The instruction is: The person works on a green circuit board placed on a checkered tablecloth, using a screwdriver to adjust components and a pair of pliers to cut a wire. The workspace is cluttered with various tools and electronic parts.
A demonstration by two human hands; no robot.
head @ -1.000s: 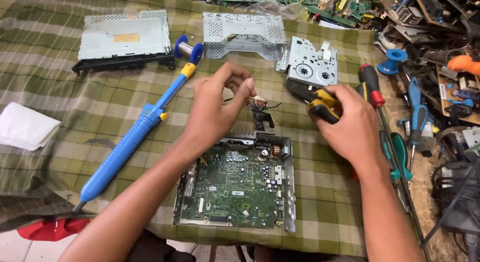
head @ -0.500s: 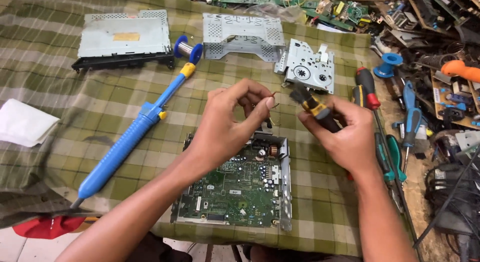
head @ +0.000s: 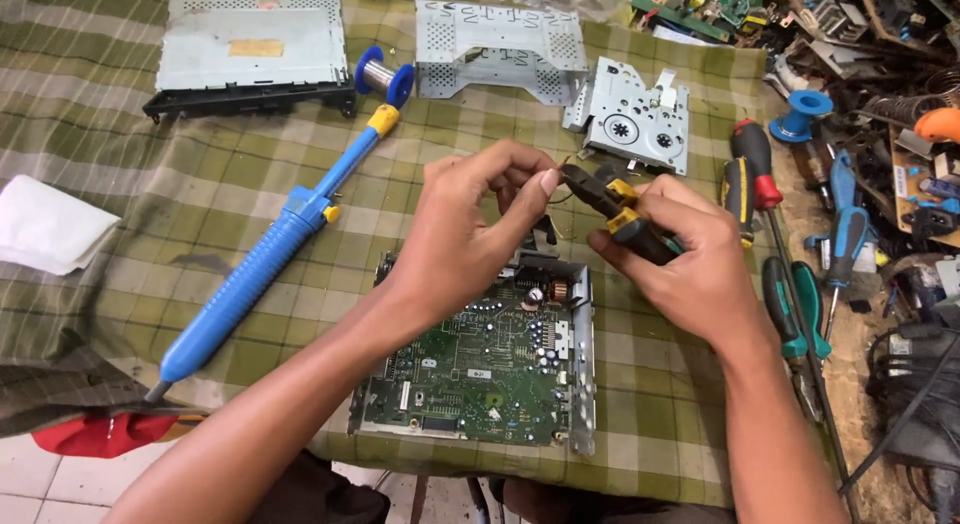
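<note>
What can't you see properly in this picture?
Head view:
- The small part pinched in the left hand: too small, covered by fingertips.
- The pliers tips: hidden behind that hand's fingers; the right hand covers the handles.
- The circuit board upper edge: hidden under both hands.
- The blue desoldering pump tip: lost in the cloth fold.
- Right-side tools: cut off by the picture edge.

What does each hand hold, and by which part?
The right hand holds pliers by the yellow-black handles. The left hand pinches something too small to identify.

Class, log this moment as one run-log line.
left hand: pinches thin wire | right hand: grips yellow-and-black pliers at wire | below: green circuit board in metal frame
</note>
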